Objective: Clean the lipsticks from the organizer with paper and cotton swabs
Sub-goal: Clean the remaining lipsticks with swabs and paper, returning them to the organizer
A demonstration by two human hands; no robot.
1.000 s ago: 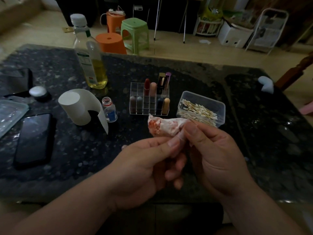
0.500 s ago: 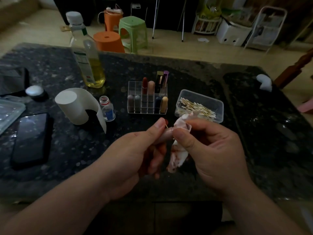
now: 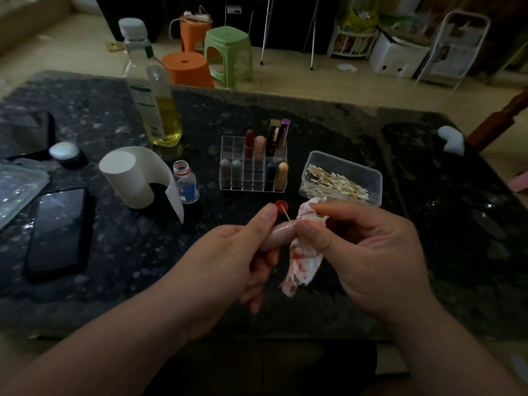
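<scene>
Eight organizer (image 3: 228,147) lipsticks (image 3: 249,142), one in left hand (image 3: 228,261)

A single wide-angle view, worn on the person's head, looks forward and down over the dark counter (image 3: 357,132). It sits close above the left hand (image 3: 228,261) and right hand (image 3: 365,252). The forearms lie from 7 and 5 o'clock toward the centre of the frame. The organizer (image 3: 253,172) stands just past the hands toward 12 o'clock. The counter's far edge bows across the upper third, and beyond it, at 12 o'clock, the floor (image 3: 328,81) and a green stool (image 3: 228,52) lie farther off. A phone (image 3: 57,230) lies at 9 o'clock.
</scene>
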